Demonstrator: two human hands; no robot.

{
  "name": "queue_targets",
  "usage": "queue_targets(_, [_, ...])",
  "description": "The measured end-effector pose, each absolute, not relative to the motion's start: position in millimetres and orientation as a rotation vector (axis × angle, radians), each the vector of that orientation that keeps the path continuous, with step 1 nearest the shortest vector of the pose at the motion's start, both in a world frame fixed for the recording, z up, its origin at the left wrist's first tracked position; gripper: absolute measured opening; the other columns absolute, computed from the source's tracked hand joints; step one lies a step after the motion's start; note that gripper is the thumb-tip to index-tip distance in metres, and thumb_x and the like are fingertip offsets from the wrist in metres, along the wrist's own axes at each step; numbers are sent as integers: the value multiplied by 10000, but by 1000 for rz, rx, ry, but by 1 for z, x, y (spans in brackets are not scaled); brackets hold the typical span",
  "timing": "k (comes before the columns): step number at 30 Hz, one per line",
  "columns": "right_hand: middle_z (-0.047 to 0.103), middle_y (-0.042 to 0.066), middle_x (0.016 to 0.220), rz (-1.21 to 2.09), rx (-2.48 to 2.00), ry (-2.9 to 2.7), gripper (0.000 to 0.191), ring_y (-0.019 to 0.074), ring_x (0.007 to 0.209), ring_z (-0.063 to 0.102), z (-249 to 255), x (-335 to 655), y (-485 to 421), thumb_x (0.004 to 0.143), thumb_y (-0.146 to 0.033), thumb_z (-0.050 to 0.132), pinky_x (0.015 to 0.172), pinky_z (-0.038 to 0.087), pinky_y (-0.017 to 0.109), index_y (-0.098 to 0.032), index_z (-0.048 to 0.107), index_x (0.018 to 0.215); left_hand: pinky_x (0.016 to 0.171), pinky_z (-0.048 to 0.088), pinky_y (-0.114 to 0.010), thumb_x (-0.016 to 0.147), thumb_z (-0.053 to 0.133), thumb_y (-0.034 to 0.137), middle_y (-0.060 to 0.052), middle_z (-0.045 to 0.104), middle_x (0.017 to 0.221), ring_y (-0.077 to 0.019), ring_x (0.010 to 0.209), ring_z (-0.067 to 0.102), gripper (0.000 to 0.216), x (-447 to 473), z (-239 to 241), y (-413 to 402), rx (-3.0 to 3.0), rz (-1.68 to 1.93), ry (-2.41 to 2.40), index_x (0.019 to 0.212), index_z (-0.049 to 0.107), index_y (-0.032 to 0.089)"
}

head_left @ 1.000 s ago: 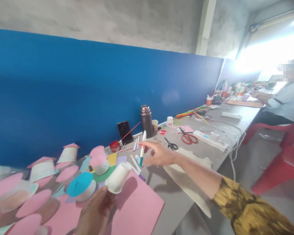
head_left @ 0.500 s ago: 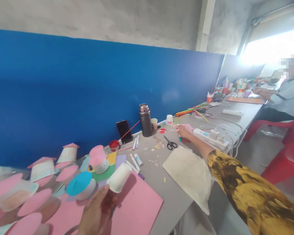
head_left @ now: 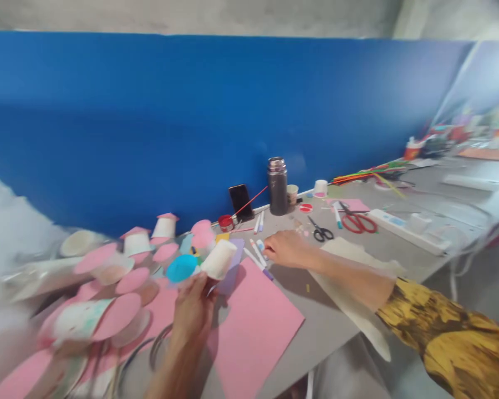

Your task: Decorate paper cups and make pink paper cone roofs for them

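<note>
R hand [head_left: 286, 248] moved back nr markers [head_left: 258, 253], curled; L hand [head_left: 195, 305] holds cup [head_left: 219, 259].

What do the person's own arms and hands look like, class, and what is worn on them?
The right hand and left hand are both gloveless. A yellow sleeve with dark blotchy patterning covers part of the right arm, leaving the wrist bare. The left forearm shows no sleeve. Blur hides finer detail.
</note>
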State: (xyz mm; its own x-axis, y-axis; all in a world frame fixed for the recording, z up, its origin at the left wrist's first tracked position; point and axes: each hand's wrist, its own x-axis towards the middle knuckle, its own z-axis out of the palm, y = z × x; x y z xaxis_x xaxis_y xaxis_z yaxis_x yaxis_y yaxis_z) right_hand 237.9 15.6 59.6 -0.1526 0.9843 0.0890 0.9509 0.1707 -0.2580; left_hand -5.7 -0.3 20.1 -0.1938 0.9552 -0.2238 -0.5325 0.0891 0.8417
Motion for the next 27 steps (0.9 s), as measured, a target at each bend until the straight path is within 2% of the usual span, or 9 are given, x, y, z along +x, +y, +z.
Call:
queue_targets(5, [799,100,874,139,-1880,-2099,347,224,799,713,32,246,34,1016,-317,490,610,321,283,-183,766,852,505,517,-200,603,925,256,-3,697,717,-118,630,627,310,-6,25,6,618,1495,952,762,685,140])
queue_targets(9, [797,102,861,115,-1854,-2019,348,230,793,708,13,260,38,1009,-320,491,615,316,288,-181,755,830,496,528,-207,685,879,181,0,682,700,-113,595,622,234,1,11,16,501,1420,913,779,667,148])
queue_targets(16, [781,47,776,279,-1692,-1951,279,195,732,695,8,260,39,958,-296,561,645,379,277,-208,764,788,521,544,-203,724,870,165,-8,687,738,-112,618,638,215,2,-15,25,500,1324,926,807,672,144])
queue_targets(19, [791,28,853,443,-1586,-1879,185,173,713,692,7,260,39,919,-320,639,664,439,269,-209,779,965,542,534,-208,657,930,249,-13,704,765,-120,649,648,294,0,-16,25,599,1334,954,804,695,151])
queue_targets(20, [794,32,933,545,-1505,-1852,257,166,714,691,7,260,39,901,-351,673,674,466,270,-207,757,1098,550,528,-213,649,938,299,-17,707,763,-122,650,643,313,0,-16,24,677,1339,971,803,710,150])
queue_targets(22, [762,70,1149,771,-1303,-1804,580,163,755,697,6,259,35,857,-434,741,679,516,278,-204,618,1375,587,524,-234,681,912,400,-28,713,746,-130,653,635,329,1,-17,21,904,1355,1036,816,749,148])
queue_targets(24, [680,117,1326,928,-1138,-1788,825,171,817,704,6,256,30,814,-499,788,664,545,281,-210,467,1517,646,529,-264,751,849,448,-38,723,736,-146,669,639,310,2,-17,16,1172,1373,1133,830,783,156])
queue_targets(25, [649,130,1366,965,-1090,-1785,874,176,843,704,6,254,27,796,-513,806,654,553,278,-212,442,1532,680,531,-278,785,816,446,-41,727,738,-157,689,646,284,3,-17,12,1297,1384,1176,827,793,166])
queue_targets(27, [651,129,1341,968,-1039,-1779,818,180,866,695,7,249,22,783,-500,821,652,559,272,-204,505,1476,729,530,-297,831,767,421,-42,729,748,-179,739,661,237,4,-16,6,1498,1399,1218,782,796,191])
